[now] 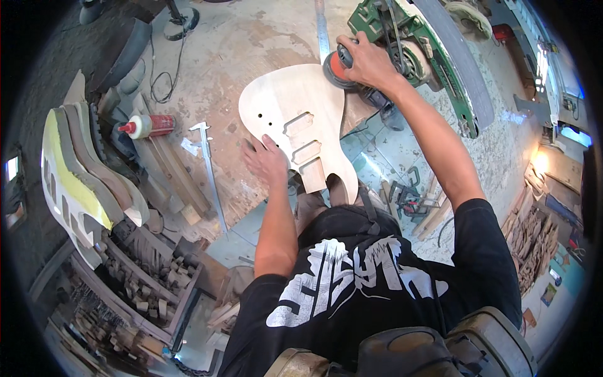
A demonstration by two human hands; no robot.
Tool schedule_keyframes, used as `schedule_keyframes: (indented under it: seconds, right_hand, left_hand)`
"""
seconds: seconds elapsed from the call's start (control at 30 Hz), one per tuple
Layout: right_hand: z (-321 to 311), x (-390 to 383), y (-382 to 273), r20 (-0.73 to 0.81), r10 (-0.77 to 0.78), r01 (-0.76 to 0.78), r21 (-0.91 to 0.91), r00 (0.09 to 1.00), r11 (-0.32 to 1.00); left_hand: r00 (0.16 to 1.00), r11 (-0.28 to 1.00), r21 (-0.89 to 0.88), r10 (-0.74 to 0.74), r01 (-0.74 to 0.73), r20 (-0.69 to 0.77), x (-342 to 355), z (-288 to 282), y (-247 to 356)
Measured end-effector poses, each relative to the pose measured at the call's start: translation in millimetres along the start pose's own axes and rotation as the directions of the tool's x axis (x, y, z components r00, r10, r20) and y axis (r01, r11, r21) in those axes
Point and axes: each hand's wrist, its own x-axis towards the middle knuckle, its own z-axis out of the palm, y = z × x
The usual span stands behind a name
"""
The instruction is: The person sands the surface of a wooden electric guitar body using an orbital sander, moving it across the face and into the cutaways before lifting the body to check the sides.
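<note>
A pale, unfinished wooden electric guitar body [295, 91] lies on the workbench, its top face up, with two pickup cavities, a neck pocket and several small drilled holes. The neck end points toward my waist and overhangs the front edge of the bench. My left hand [266, 162] lies on the left edge of the body with its fingers spread. At the far right edge of the body, my right hand [372, 63] is wrapped round an orange and black round-pad power sander [336, 70]. The sander's pad is tilted against the body's rim; its underside is hidden.
On the workbench [217, 63] left of the body lie a metal caliper [207, 151], a glue bottle [151, 125] and wood strips [179, 179]. More guitar bodies [78, 169] stand far left. A green belt machine [433, 63] is beyond my right hand. Clamps [408, 195] lie below it.
</note>
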Motion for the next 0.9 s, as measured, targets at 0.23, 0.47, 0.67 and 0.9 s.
schedule_keyframes:
  seconds: [0.23, 0.47, 0.67, 0.9]
  right_hand:
    - [4.7, 5.0, 2.6, -0.02, -0.149, 0.15, 0.029, 0.989, 0.988]
    - [-1.9, 18.5, -2.0, 0.026, -0.095, 0.094, 0.013, 0.995, 0.995]
    - [-1.7, -14.9, -21.5, 0.082, -0.163, 0.156, 0.084, 0.983, 0.984]
    - [4.4, -97.5, -13.3, -0.044, -0.01, 0.018, 0.168, 0.999, 0.986]
  left_hand:
    - [0.999, 1.0, -0.006, -0.027, 0.027, 0.024, -0.6, -2.6, 3.3]
    - [1.0, 1.0, -0.013, -0.013, 0.013, 0.006, -0.7, -1.0, 3.1]
    - [1.0, 1.0, 0.003, 0.0, 0.001, -0.012, 0.0, 1.6, -0.8]
    - [0.998, 0.999, 0.005, 0.034, -0.033, -0.049, 0.6, 7.1, -3.7]
